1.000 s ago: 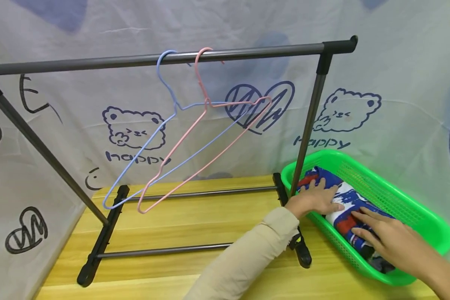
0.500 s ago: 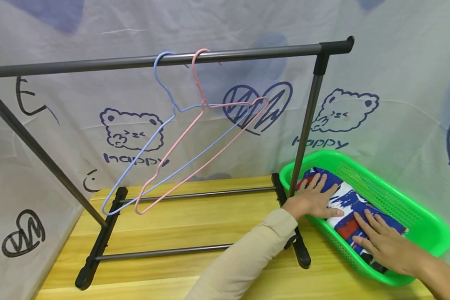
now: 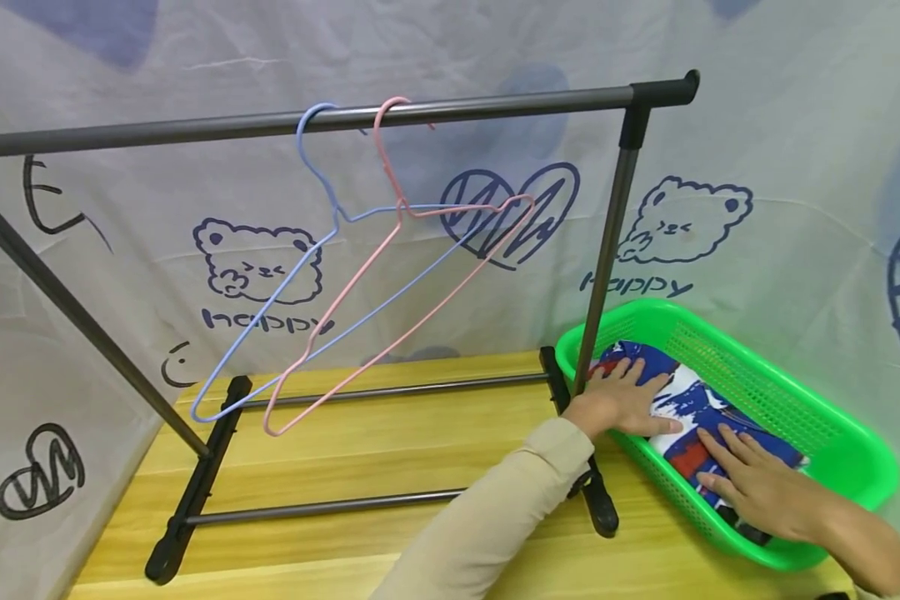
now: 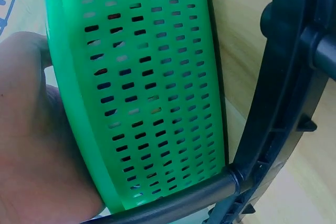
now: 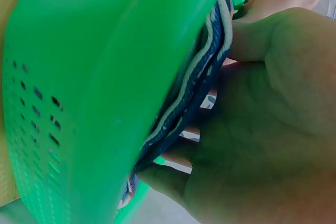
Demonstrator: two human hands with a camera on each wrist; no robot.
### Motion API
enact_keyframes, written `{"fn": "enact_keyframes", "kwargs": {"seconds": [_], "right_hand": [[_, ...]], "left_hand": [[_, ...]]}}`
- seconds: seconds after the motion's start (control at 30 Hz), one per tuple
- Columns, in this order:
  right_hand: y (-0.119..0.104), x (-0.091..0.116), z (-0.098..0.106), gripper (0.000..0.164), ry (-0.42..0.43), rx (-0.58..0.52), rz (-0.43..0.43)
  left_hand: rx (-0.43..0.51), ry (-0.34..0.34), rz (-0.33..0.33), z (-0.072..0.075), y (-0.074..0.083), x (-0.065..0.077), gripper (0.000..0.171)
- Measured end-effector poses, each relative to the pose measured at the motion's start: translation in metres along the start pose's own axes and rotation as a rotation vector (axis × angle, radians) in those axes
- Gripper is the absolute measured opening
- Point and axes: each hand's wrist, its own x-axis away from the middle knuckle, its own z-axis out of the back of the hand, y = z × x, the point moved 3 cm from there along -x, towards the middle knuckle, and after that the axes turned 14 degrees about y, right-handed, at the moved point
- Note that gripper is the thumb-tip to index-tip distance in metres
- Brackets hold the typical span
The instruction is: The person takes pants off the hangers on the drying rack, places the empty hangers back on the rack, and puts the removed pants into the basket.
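A folded garment (image 3: 686, 400), patterned in blue, white and red, lies in the green plastic basket (image 3: 847, 442) at the right of the head view. My left hand (image 3: 626, 400) rests flat on its far part, fingers spread. On its nearer part my right hand (image 3: 768, 483) lies with straight, spread fingers. In the right wrist view, the layered edge of the garment (image 5: 194, 87) shows between the basket wall and my right hand (image 5: 262, 114). The left wrist view shows the slotted basket wall (image 4: 142, 103) beside my left hand (image 4: 42, 129); those fingertips are hidden there.
A black clothes rack (image 3: 495, 108) stands on the wooden table (image 3: 390, 450), its right post just in front of the basket. Hanging from its bar are a blue hanger (image 3: 258, 312) and a pink hanger (image 3: 352, 287). A printed cloth (image 3: 420, 50) covers the wall behind.
My right hand has flattened and pressed lower onto the garment. The left hand stays on the far part. The whole head view has shifted slightly.
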Motion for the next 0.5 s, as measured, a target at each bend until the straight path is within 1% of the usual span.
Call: {"fn": "enact_keyframes", "kwargs": {"seconds": [0.1,0.2,0.33,0.5], "right_hand": [[0.000,-0.001,0.000,0.067,0.005,0.003,0.010],[0.000,-0.001,0.001,0.069,0.006,-0.014,0.000],[0.004,0.004,0.008,0.071,0.040,-0.030,-0.022],[0.006,0.005,0.023,0.074,0.120,0.001,-0.016]], "left_hand": [[0.003,0.018,0.004,0.000,0.000,0.001,0.076],[0.012,0.037,-0.003,0.001,0.002,0.002,0.071],[0.022,0.066,-0.058,0.008,0.006,0.004,0.065],[0.099,0.130,-0.115,0.023,0.005,0.015,0.060]]}}
